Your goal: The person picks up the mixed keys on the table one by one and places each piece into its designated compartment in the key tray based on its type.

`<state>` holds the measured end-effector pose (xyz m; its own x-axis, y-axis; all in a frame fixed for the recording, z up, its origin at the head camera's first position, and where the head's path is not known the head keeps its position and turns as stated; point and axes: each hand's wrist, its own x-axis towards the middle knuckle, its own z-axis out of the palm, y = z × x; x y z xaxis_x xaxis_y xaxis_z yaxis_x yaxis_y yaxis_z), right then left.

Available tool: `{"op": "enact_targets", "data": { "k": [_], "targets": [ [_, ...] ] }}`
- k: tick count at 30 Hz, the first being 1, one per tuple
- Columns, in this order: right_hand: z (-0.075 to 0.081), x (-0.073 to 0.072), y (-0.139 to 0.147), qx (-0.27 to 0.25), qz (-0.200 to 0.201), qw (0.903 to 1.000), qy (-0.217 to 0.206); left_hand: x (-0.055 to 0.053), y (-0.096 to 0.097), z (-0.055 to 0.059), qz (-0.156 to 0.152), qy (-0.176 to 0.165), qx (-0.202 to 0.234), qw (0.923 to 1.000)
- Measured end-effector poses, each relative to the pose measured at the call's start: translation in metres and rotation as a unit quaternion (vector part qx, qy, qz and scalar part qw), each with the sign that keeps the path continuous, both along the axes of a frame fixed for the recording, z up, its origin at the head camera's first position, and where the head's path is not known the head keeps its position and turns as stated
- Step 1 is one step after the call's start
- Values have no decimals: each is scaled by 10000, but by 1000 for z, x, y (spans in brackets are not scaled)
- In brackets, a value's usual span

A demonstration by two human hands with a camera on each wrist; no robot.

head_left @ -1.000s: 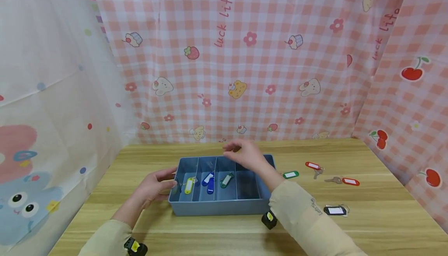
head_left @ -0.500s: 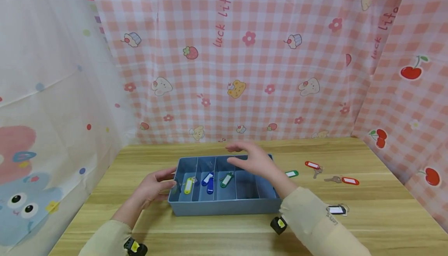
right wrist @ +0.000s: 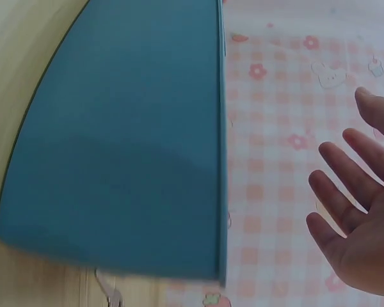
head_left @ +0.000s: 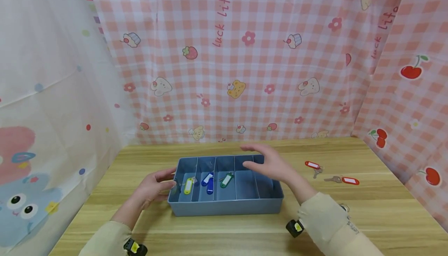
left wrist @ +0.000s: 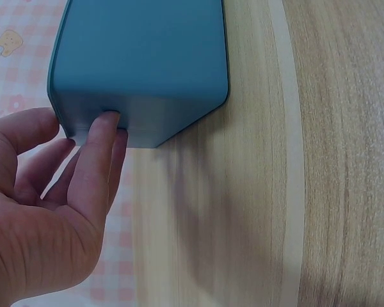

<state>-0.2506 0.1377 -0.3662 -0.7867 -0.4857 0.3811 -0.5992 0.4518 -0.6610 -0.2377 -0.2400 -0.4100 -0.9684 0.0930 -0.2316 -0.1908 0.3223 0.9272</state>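
Plainly, a blue-grey divided tray [head_left: 227,208] is lying at lower centre, holding a yellow key tag [head_left: 188,186] in its leftmost compartment [head_left: 188,165], two blue key tags [head_left: 210,186] in the next, then a green key tag [head_left: 226,180]. Yellow and green are showing white labels. The left hand [head_left: 154,188], fingers loosely spread, is touching the tray's left end; the right hand [head_left: 271,166], fingers spread, is hovering over its right end.

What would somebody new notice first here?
Probably the pink checked cloth behind the table. Next, the blue box on the table, holding a yellow tag, two blue tags and a green tag. The left hand touches the box's left end; the right hand hovers near its right end.
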Motion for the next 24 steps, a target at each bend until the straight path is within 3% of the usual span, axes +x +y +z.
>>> {"op": "enact_targets", "data": {
  "k": [8, 14, 24],
  "targets": [
    [-4, 0, 25, -33, -226, 9996, 138, 0, -1, 0, -15, 8, 61, 10000],
    [-4, 2, 40, -72, -513, 9987, 14, 0, 0, -1, 10, 4, 109, 9999],
    [-11, 2, 57, -155, -645, 9977, -112, 0, -1, -2, -26, 69, 126, 9999]
  ]
}}
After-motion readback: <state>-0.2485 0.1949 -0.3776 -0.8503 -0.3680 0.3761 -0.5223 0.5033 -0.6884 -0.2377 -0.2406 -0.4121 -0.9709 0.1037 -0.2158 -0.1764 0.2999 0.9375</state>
